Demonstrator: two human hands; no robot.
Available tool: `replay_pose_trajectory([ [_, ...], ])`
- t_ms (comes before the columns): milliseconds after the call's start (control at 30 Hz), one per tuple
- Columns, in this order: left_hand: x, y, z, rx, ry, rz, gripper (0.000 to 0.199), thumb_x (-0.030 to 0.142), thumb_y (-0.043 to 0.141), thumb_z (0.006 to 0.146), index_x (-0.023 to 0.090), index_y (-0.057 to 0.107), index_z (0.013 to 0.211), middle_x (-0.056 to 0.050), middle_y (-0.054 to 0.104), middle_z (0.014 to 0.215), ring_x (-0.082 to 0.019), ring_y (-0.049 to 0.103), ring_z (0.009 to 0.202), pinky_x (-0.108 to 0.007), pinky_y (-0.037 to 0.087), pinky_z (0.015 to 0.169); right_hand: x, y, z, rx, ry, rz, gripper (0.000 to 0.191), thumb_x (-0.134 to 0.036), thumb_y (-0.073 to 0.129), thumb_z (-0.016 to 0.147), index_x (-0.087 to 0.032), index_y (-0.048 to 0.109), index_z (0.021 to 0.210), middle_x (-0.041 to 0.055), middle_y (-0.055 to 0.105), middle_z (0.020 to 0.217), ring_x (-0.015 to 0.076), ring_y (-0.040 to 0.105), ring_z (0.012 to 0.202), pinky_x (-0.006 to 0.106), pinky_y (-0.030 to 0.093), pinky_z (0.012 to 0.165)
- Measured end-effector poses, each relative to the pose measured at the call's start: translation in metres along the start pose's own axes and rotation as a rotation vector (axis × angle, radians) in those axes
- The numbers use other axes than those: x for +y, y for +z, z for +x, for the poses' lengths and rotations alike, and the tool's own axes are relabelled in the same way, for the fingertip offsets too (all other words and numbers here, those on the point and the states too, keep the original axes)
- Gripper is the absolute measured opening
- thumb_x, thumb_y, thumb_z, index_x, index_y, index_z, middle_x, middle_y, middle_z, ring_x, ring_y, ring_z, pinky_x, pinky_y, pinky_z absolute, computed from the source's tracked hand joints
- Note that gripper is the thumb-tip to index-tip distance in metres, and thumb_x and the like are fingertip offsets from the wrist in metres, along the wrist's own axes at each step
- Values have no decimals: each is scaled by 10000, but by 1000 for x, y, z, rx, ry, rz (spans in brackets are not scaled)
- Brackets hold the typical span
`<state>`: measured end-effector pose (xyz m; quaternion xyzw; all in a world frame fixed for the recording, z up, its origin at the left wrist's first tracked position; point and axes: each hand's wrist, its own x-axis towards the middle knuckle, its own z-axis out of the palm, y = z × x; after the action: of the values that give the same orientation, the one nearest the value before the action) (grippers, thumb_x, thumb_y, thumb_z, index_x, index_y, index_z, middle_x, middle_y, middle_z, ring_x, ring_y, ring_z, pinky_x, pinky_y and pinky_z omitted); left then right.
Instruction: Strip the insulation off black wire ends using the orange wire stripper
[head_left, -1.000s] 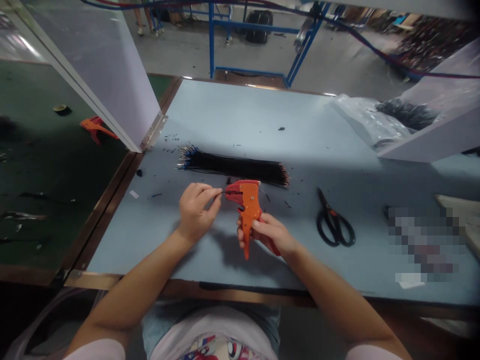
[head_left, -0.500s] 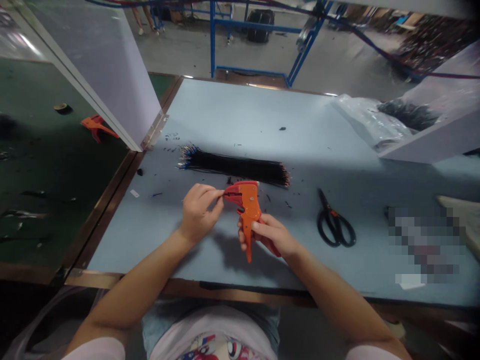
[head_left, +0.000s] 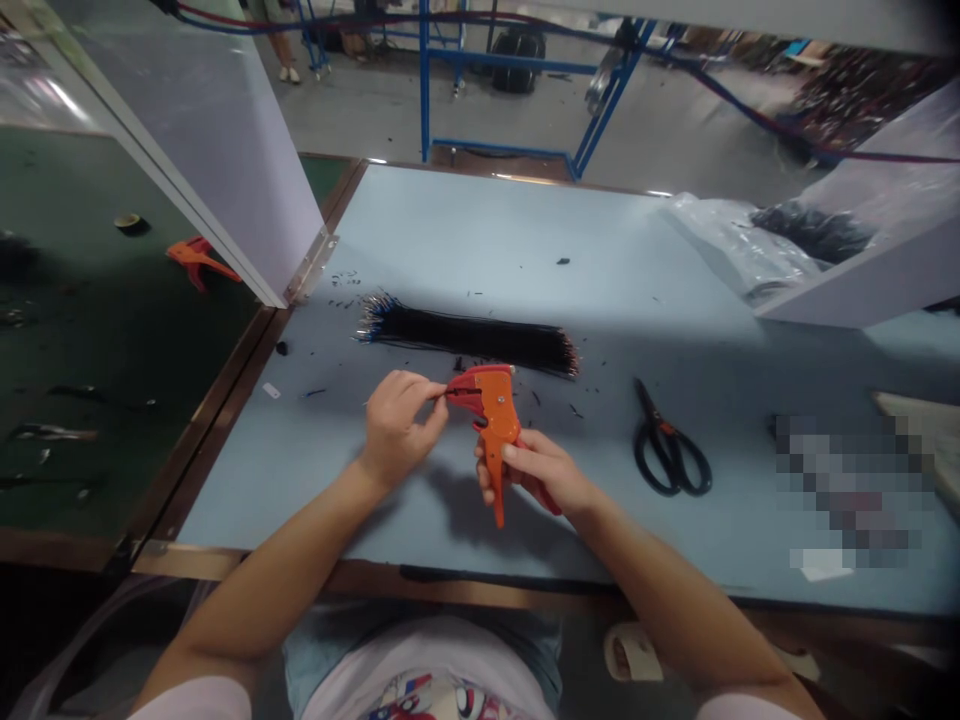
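Note:
My right hand (head_left: 536, 470) grips the handles of an orange and red wire stripper (head_left: 498, 405), its jaws pointing left. Close to those jaws, my left hand (head_left: 405, 425) is closed in a pinch between thumb and forefinger. A thin dark wire (head_left: 444, 393) seems to run from the fingertips into the red jaws; most of it is hidden by the hand. Just beyond the tool lies a long bundle of black wires (head_left: 472, 335), with blue and metal ends at the left and coppery ends at the right.
Black-handled scissors (head_left: 670, 455) lie right of my hands. Dark scraps (head_left: 576, 410) are scattered around the bundle. A clear plastic bag (head_left: 750, 245) rests at the back right beside a white panel. Another orange tool (head_left: 199, 260) lies on the green table (head_left: 90, 330) at left.
Both hands and the wire stripper hold almost the same position. The view has shifted slightly, and a light-coloured shoe now shows below the table edge.

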<state>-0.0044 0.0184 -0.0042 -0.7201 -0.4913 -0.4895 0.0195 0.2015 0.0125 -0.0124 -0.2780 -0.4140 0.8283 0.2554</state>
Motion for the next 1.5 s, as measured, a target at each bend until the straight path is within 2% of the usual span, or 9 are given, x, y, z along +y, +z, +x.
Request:
replay_pose_trajectory([
  [500, 5, -4, 0, -9, 60, 14, 77, 111, 531, 774, 173, 569, 750, -4, 550, 633, -122, 472, 625, -257, 374, 603, -4, 5, -3, 3, 10, -17, 334, -438, 605, 811, -114, 539, 859, 38, 596, 627, 139, 582, 494, 266, 490, 463],
  [700, 8, -6, 3, -20, 68, 13, 78, 114, 537, 771, 174, 576, 740, 8, 535, 607, -111, 456, 588, -250, 355, 575, -2, 7, -2, 57, -27, -24, 318, -444, 589, 813, -142, 493, 786, -32, 504, 480, 91, 453, 343, 208, 397, 345],
  [767, 8, -6, 3, -24, 59, 5, 79, 117, 536, 771, 173, 579, 735, 10, 532, 601, -108, 459, 584, -246, 357, 572, 0, 7, -1, 53, -34, -28, 322, -448, 593, 806, -141, 496, 789, -29, 506, 478, 94, 451, 338, 211, 393, 341],
  [900, 2, -9, 5, -11, 51, 8, 70, 123, 553, 760, 175, 589, 732, 18, 530, 596, -102, 467, 581, -242, 365, 573, -6, 2, -2, 64, -49, 16, 336, -461, 596, 792, -133, 534, 832, 8, 553, 554, 121, 505, 402, 258, 449, 389],
  [1033, -10, -13, 9, 90, -52, -1, 54, 137, 571, 752, 174, 597, 723, 19, 533, 608, -93, 475, 575, -236, 387, 580, -32, -13, -11, 218, -199, 145, 320, -477, 571, 786, -179, 574, 903, 26, 570, 688, 159, 551, 546, 366, 525, 553],
  [1100, -14, -14, 10, 101, -99, -26, 51, 146, 574, 753, 176, 602, 723, 19, 542, 618, -91, 486, 581, -234, 397, 589, -42, -19, -16, 249, -202, 124, 311, -473, 546, 803, -194, 577, 937, 44, 578, 751, 182, 570, 611, 400, 523, 613],
  [1200, -14, -11, 10, 75, -103, -43, 46, 150, 584, 754, 179, 616, 739, 18, 559, 624, -93, 498, 591, -238, 405, 600, -40, -20, -17, 175, -150, 7, 358, -449, 574, 805, -151, 567, 1002, 105, 611, 873, 229, 612, 738, 426, 508, 693],
  [1300, -11, -7, 7, 54, -60, -41, 60, 141, 596, 752, 185, 629, 777, 13, 585, 651, -98, 510, 618, -240, 409, 613, -25, -16, -11, 103, -87, -70, 378, -393, 628, 796, -120, 547, 1044, 135, 608, 957, 235, 622, 804, 385, 512, 676],
  [1500, -6, -4, 6, 27, -78, -49, 95, 128, 581, 764, 183, 639, 816, -2, 612, 711, -102, 506, 635, -248, 418, 624, -12, -12, -5, 18, -13, 16, 352, -373, 598, 832, -119, 528, 1066, 116, 621, 928, 220, 645, 771, 377, 522, 676],
])
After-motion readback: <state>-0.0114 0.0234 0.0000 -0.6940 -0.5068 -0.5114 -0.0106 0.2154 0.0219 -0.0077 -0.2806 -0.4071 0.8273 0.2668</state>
